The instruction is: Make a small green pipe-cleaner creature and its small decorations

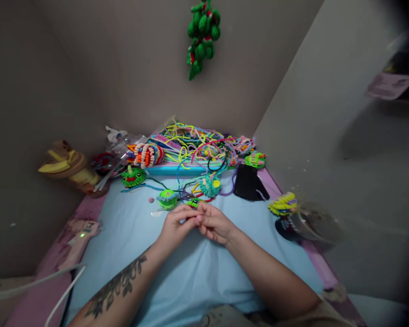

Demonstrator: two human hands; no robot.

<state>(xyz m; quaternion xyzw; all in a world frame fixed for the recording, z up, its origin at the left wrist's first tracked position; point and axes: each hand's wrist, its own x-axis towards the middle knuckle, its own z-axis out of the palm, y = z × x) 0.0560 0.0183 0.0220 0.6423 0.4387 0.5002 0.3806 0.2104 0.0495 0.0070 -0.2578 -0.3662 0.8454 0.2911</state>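
Both hands are presented to me at the centre of the frame, above a light blue cloth (276,268). The left hand (180,223) enters from the lower left; its forearm carries a dark leaf tattoo. The right hand (215,222) enters from the lower right. The fingers of both hands are bent and drawn in, with the thumbs and fingertips meeting. A small pink spot (199,218) shows at the meeting point; I cannot tell whether it is a held piece or a fingernail, nor how tightly either hand grips.

Just above the fingertips, I observe a green toy (195,202), partly hidden by the hands; I cannot tell whether it is held or resting on the cloth. To its left is a green ball (167,200) with blue trim, and a small pink ball (151,200) lies beside that. A teal toy (210,185) sits above and right of the hands.

At upper centre of the cloth, a tangle of fuzzy wires (187,138) lies above a blue box (177,170). A striped toy (145,155) is at its left end. A black flat item (248,181) lies right of centre; a yellow bundle (282,204) is farther right
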